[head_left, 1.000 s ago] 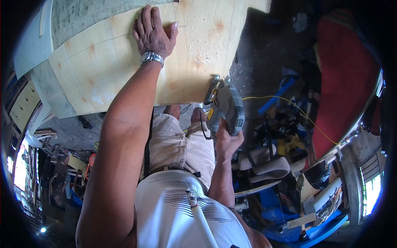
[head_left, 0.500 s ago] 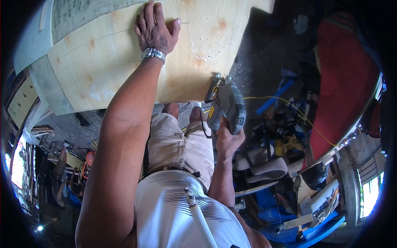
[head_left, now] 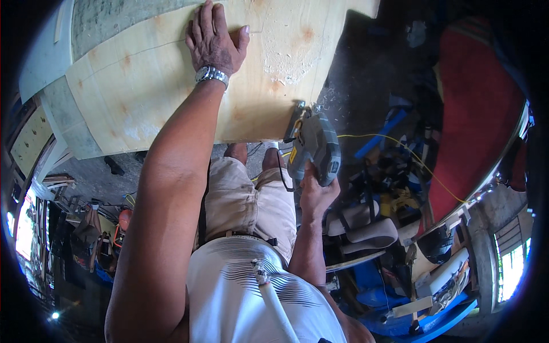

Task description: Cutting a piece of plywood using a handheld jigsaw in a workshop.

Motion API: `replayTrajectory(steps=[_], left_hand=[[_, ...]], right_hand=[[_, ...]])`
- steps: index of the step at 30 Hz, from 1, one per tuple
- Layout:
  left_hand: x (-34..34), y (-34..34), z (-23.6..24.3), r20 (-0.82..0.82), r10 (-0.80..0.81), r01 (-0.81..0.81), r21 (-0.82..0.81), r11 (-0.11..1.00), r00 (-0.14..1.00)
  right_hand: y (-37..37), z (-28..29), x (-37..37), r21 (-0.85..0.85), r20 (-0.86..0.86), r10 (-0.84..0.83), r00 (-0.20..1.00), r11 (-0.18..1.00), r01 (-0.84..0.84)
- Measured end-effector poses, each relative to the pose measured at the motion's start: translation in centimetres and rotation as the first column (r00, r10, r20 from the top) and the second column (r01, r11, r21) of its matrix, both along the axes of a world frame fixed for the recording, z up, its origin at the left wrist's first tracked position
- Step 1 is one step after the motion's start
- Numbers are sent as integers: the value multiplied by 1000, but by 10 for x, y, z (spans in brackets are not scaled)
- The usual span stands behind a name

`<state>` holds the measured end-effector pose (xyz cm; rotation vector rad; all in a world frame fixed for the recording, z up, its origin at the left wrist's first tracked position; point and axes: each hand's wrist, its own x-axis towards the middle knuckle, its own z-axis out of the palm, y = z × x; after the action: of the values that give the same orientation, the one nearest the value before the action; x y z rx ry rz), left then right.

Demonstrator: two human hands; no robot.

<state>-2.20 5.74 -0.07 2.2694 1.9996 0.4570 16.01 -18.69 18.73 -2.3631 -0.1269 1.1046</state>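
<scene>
In the head view, held a grey power tool (head_left: 319, 143) in the right hand (head_left: 317, 193), clamped around its rear end, at the near right corner of the plywood sheet (head_left: 251, 111). Rested the left hand (head_left: 213, 48) flat on the same sheet, with the fingers side by side and the thumb spread, well apart from the right hand. Wore a metal watch (head_left: 211, 75) on the left wrist. Noticed a small yellow label (head_left: 293, 154) on the tool, too small for reading. Saw a thin line across the sheet, and wood shavings (head_left: 289, 66) to the right of the left hand. At the lower right, found a blue object with a curved rim (head_left: 449, 324), perhaps a tub, with boards in or over it; could not tell which. Saw a yellow cord (head_left: 400, 143) reaching from behind the tool toward the red panel (head_left: 477, 108). Could not make out the tool's cutting part, nor the single pieces of the dark pile (head_left: 394, 186). Found the sheet cut off at the upper edge.
</scene>
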Motion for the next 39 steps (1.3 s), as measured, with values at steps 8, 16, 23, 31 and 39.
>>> replayTrajectory(steps=[8, 16, 23, 31, 39], left_hand=[[1, 0, -1, 4, -1, 1, -5, 1000, 1000], [1, -1, 0, -6, 6, -7, -37, 999, 1000], [-3, 0, -1, -12, 11, -11, -28, 1000, 1000], [-2, 1, -1, -36, 27, -29, -61, 998, 999], [-1, -1, -3, -17, 31, -32, -59, 998, 999]], right_hand=[[-4, -3, 2, 30, 16, 2, 1000, 1000, -2], [-3, -5, 4, 98, 25, 59, 998, 993, -61], [-1, -1, 5, 83, -69, 67, 995, 995, -61], [-5, 1, 12, 110, -254, -11, 967, 993, 41], [-6, 1, 13, 113, -277, -16, 961, 992, 49]])
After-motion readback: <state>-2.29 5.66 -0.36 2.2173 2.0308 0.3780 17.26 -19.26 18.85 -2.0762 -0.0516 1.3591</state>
